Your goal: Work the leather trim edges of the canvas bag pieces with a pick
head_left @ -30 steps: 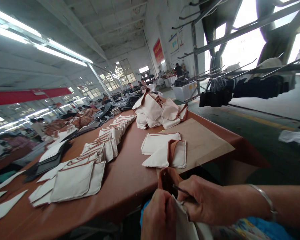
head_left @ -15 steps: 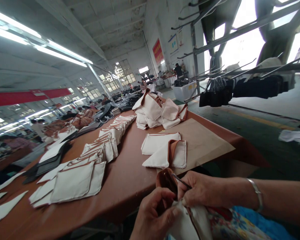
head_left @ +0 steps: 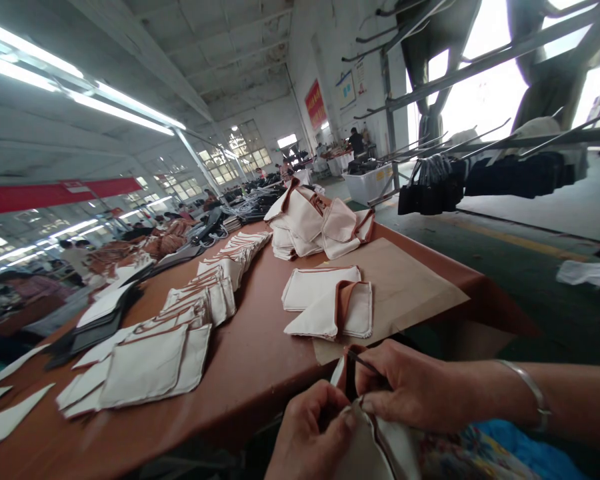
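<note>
So from my end I had the left hand (head_left: 314, 427) pinching the edge of a cream fabric piece (head_left: 365, 447) between thumb and fingers, while the right hand (head_left: 413, 387) pinched that edge too and gripped a thin dark tool (head_left: 366, 365). The piece was just off the surface's (head_left: 265, 320) near edge, stacked cream pieces (head_left: 145, 367) lying off to the left.

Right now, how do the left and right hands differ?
The right hand holds a thin dark tool; the left hand shows none. The right hand's wrist, wearing a silver bracelet, is in view; the left hand's wrist is cut off. Both pinch cream cloth.
</note>
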A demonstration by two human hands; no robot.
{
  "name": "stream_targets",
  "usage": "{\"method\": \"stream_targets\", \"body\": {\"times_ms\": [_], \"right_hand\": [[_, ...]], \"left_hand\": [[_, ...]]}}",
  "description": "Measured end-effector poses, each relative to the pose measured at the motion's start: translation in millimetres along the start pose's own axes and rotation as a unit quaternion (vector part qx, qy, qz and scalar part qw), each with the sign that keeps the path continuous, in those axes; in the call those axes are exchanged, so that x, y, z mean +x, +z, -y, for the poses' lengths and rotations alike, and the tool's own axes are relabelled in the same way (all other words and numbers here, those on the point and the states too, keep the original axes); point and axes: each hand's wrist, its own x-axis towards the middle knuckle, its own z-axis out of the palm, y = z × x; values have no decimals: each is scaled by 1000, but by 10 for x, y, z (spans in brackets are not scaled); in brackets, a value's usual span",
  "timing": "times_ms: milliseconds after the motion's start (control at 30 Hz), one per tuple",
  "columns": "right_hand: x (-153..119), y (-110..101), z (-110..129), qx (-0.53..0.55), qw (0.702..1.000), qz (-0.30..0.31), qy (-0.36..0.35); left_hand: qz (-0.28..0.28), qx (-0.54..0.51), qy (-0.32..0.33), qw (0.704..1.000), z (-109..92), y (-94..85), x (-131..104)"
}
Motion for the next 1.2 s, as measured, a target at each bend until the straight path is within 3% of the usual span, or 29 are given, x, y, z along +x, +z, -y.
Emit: {"method": "stream_targets", "body": {"times_ms": [100, 200, 300, 400, 467, 533, 800, 967, 1200], "right_hand": [[-32, 5, 19, -34, 997, -10, -62], [-65, 13, 10, -136, 977, -36, -157], [-104, 4, -28, -270, 923, -51, -271], [-133, -18, -73, -385, 843, -57, -371], [-141, -27, -92, -420, 801, -65, -421], [-137, -26, -100, -425, 777, -78, -458], [-94, -15, -75, -425, 733, -121, -517], [-106, -11, -76, -439, 727, -112, -516], [-101, -12, -51, -409, 741, -117, -520]], "left_hand": [[56, -97, -31, 993, -4, -49, 11], [28, -120, -29, 992, -32, -66, 17], [15, -103, -50, 993, -24, -48, 19], [55, -116, -76, 989, 35, -20, 16], [70, -106, -72, 989, 72, -9, 9], [73, -84, -76, 991, 81, -11, -5], [105, -4, -46, 993, -165, -101, -50], [135, 83, -18, 987, -315, -107, -21], [142, 102, 7, 985, -256, -69, -13]]}}
